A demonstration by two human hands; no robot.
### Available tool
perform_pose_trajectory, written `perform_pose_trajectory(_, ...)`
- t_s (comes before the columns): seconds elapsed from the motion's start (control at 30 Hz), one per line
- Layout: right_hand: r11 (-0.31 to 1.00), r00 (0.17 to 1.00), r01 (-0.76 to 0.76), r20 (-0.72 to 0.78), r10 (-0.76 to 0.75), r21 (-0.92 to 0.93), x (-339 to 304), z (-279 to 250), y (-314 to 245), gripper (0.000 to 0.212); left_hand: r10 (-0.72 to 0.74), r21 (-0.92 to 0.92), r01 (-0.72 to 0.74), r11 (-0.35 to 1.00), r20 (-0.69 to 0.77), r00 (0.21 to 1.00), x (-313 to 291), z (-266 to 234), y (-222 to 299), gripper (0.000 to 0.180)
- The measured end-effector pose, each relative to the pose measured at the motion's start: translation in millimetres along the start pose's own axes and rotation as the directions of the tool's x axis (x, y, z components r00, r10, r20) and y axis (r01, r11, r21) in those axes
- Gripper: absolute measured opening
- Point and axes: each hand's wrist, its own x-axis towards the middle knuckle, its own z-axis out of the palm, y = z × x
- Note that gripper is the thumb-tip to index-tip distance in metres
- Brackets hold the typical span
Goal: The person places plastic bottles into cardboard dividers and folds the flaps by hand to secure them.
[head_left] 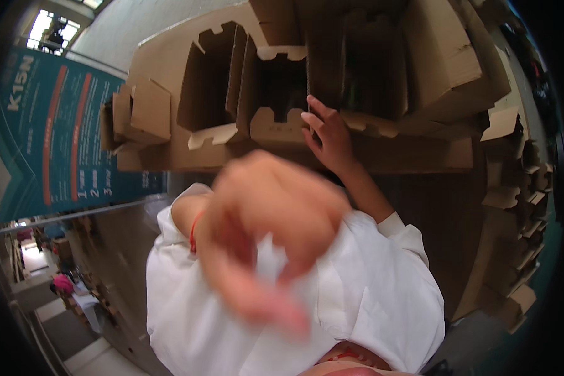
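My left hand [276, 207], with a red string at its wrist, is raised close in front of me and blurred. Its fingers curl but stand apart from the thumb, with white shirt showing through the gap; nothing is seen in it. Farther off, my right hand [329, 136] rests with loosely spread fingers by the edge of a cardboard divider [308, 69]. It is open, and its fingertips seem to touch that edge. Beside it stands an open cardboard box [278, 130] with notched flaps. Another open cardboard box [212, 135] is to its left.
The boxes stand on a wide cardboard sheet [413, 154]. A folded cardboard piece [150, 111] lies at its left end. Tall cardboard [442, 59] rises at the right, near stacked cardboard pieces [502, 198]. A teal printed banner [62, 131] stands left; a person in pink headwear [62, 284] is far behind.
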Motion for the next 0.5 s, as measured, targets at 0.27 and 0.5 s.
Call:
perform_pose_trajectory(0.27, 1.0, 1.0, -0.009, -0.012, 0.009, -0.009, 2.4, 5.0, -1.5, 0.049, 0.011, -0.377, -0.016, 0.926, -0.017, 1.0, 8.0, 44.8, -23.5, 0.023)
perform_pose_trajectory(0.5, 0.999, 1.0, -0.026, -0.005, 0.026, -0.02, 0.0, 3.8, -1.9, 0.05, -0.017, -0.407, -0.001, 0.914, -0.042, 0.999, 8.3, 44.9, -33.1, 0.02)
